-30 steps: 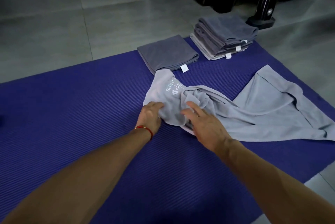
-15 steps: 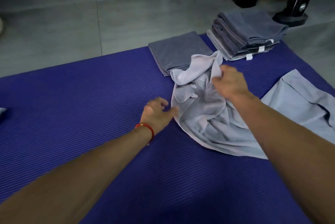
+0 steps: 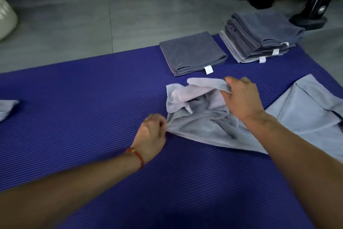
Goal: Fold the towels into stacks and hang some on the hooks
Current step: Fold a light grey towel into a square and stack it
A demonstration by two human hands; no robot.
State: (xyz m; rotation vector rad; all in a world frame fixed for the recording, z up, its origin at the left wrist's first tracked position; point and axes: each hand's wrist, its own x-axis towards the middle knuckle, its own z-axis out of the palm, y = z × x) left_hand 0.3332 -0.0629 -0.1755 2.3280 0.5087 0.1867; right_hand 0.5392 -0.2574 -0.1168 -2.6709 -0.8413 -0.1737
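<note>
No legible text. White sewn tags [image 3: 208,69] on folded dark grey cloth towel [image 3: 191,53]: blank at this resolution.

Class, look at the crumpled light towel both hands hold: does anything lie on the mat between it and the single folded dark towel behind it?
Nothing visible: only bare purple mat separates the crumpled light towel from the folded dark towel.
</note>
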